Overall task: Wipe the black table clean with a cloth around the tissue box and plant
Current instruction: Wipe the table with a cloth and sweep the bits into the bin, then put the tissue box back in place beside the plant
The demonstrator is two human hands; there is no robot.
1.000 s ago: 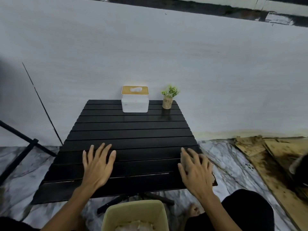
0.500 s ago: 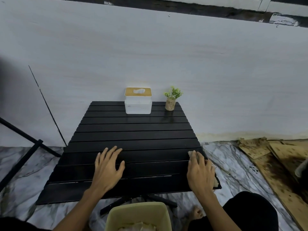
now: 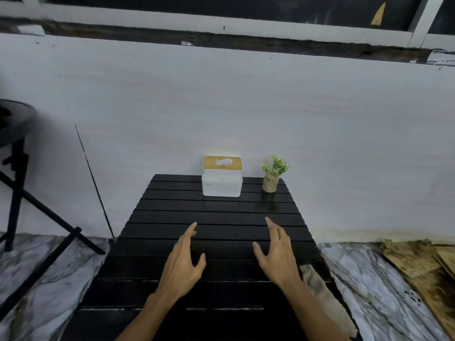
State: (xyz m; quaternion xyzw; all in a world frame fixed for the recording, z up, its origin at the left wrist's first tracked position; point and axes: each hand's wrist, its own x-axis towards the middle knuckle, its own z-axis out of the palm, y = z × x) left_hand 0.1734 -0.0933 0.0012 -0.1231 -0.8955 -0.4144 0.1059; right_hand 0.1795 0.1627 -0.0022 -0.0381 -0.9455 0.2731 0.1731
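A black slatted table (image 3: 216, 212) stands against a white wall. On its far edge sit a white tissue box (image 3: 222, 185) with a wooden lid and, to its right, a small green plant (image 3: 272, 173) in a cork pot. A greyish cloth (image 3: 322, 294) lies along the table's right edge, beside my right forearm. My left hand (image 3: 183, 262) and my right hand (image 3: 277, 252) hover over the middle of the table with fingers extended, palms facing each other, holding nothing.
A black tripod stand (image 3: 17, 173) is at the left on the marble floor (image 3: 364, 271). Worn brown cardboard sheets (image 3: 418, 262) lie on the floor at the right. The wall is directly behind the table.
Both hands have lifted off the near slats and moved forward toward the table's middle. My right hand has let go of the cloth, which now lies at the right edge. The view has moved closer.
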